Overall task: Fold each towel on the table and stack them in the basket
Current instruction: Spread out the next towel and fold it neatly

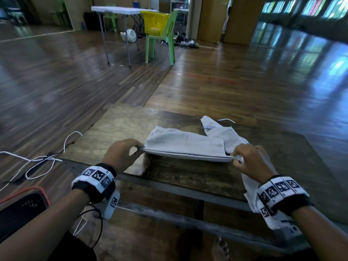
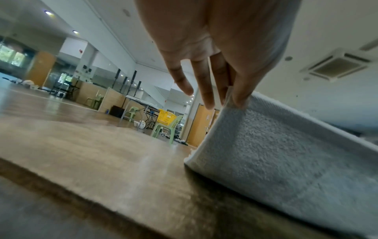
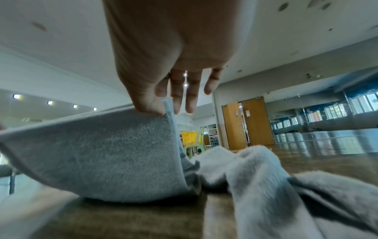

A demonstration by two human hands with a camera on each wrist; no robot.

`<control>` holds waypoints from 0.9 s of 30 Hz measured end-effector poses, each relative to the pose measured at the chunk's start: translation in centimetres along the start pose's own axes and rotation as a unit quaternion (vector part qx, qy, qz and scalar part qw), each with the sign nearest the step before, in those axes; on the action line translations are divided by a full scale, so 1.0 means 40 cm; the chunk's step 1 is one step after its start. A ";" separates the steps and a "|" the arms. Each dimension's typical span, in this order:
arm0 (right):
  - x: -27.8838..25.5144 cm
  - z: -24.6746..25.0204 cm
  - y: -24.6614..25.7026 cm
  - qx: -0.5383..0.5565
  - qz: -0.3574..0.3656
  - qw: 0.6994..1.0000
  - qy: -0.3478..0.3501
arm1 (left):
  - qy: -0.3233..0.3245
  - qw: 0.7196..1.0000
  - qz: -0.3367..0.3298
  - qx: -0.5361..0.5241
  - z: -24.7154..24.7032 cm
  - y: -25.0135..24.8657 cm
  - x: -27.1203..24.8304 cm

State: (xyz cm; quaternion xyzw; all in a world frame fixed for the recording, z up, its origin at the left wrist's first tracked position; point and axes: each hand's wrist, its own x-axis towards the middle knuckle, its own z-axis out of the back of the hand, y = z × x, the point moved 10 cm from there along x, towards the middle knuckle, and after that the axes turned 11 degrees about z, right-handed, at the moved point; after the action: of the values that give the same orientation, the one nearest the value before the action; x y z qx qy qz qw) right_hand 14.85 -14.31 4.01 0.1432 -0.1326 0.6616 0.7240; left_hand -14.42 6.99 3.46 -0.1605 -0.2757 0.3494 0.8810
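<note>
A white towel [image 1: 185,146] lies partly folded on the worn wooden table [image 1: 120,129], its near edge lifted off the surface. My left hand [image 1: 131,147] pinches the near left corner; in the left wrist view the thumb and a finger of the left hand [image 2: 231,97] clamp the towel [image 2: 276,153]. My right hand [image 1: 243,157] pinches the near right corner; the right wrist view shows the right hand [image 3: 161,108] holding the towel [image 3: 102,153]. A second, crumpled white towel [image 1: 226,132] lies under and beside my right hand, trailing over the table's near edge. A yellow basket [image 1: 155,23] sits on a far green chair.
The green chair [image 1: 162,44] with the basket stands several metres away across the wooden floor, beside a white folding table [image 1: 120,10]. White cables [image 1: 37,162] lie on the floor at the left. A dark red-edged object [image 1: 22,206] sits by my left forearm.
</note>
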 end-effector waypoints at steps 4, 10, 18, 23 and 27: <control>0.001 0.112 0.009 0.069 -0.019 0.994 -0.087 | -0.025 0.998 -0.010 -0.056 0.088 -0.025 0.017; -0.004 0.291 0.038 0.156 -0.001 0.961 -0.229 | -0.029 0.988 -0.032 -0.148 0.233 -0.094 0.016; 0.054 0.454 0.012 0.161 0.001 0.937 -0.311 | -0.112 0.980 -0.107 -0.125 0.411 -0.206 0.095; 0.092 0.371 -0.024 0.154 -0.031 0.949 -0.271 | -0.121 0.988 -0.087 -0.035 0.351 -0.175 0.145; 0.114 0.297 -0.028 0.134 -0.036 0.956 -0.259 | -0.120 0.992 -0.040 -0.017 0.282 -0.108 0.172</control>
State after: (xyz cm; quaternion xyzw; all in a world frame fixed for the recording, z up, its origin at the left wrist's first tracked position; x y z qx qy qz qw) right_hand 16.36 -14.77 16.68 0.4104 -0.2205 0.5867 0.6623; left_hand -14.73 9.82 17.09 -0.1214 -0.3910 0.3262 0.8521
